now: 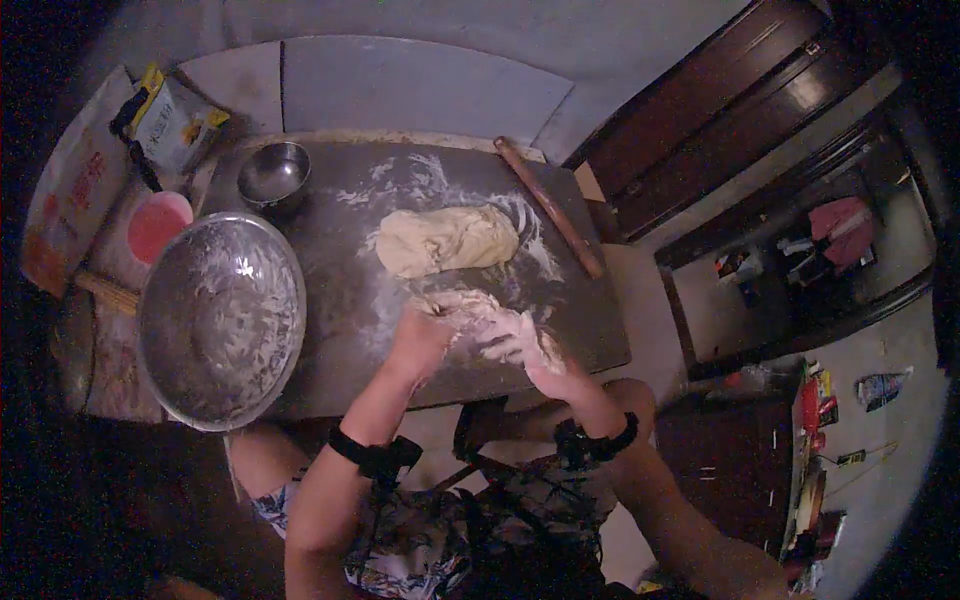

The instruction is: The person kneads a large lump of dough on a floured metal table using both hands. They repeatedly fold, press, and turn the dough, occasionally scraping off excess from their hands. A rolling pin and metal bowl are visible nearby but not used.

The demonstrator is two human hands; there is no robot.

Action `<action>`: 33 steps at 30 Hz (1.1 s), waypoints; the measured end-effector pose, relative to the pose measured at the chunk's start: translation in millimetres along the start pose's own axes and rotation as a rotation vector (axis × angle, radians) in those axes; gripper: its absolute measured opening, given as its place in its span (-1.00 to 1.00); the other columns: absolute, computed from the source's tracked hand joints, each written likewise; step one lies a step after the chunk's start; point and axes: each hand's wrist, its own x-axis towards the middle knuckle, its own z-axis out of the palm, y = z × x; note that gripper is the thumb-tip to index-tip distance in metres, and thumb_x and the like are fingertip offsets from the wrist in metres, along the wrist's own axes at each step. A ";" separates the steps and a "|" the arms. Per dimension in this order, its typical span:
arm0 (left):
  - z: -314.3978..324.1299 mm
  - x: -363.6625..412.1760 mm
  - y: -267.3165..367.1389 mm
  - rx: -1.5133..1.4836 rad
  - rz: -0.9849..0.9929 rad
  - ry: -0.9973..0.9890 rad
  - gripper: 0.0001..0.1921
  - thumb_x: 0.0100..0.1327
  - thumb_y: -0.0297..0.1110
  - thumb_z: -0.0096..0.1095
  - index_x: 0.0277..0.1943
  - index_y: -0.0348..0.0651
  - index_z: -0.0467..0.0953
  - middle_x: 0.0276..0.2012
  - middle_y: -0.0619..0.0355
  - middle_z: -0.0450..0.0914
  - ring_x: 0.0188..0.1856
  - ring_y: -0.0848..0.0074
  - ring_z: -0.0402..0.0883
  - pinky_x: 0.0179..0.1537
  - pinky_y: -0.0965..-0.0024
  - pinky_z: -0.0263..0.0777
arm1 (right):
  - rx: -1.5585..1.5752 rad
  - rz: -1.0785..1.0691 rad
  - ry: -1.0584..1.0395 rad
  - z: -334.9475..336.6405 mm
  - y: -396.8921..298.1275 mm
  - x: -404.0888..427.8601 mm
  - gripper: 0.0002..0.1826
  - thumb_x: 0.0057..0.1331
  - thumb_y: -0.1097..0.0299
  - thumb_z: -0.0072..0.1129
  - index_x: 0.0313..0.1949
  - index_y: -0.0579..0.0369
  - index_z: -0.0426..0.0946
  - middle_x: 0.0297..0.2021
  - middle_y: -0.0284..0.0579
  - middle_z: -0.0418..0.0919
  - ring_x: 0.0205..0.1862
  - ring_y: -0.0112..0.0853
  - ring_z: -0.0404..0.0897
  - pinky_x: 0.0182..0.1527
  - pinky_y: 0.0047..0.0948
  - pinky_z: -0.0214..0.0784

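A thick, elongated lump of dough (448,240) lies on the dark board (337,247), with flour smeared around it. Just on the near side of the dough, both hands are held close together, coated in flour and bits of dough. My left hand (436,321) is bent inward, its fingers partly lost in the pale coating. My right hand (534,346) reaches towards it with fingers apart and no object in them. Whether the fingertips touch each other is hard to see.
A large metal basin (225,322) with floury residue stands at the left edge. Behind it are a small metal bowl (274,174), a red-and-white plastic scoop or bowl (159,226) and a flour bag (176,124). A wooden rolling pin (549,208) lies along the board's right side.
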 end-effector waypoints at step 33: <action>36.9 -31.5 -6.0 0.626 0.355 0.085 -0.62 0.10 -0.39 0.48 -0.03 -0.27 0.54 -0.26 -0.05 0.67 -0.23 0.17 0.68 -0.13 0.23 0.54 | 2.865 0.632 -0.110 17.3 -58.1 2.3 -0.46 0.31 -0.04 -0.03 0.24 -0.22 0.50 0.39 -0.34 0.35 0.57 -0.10 -0.02 0.40 0.42 -0.24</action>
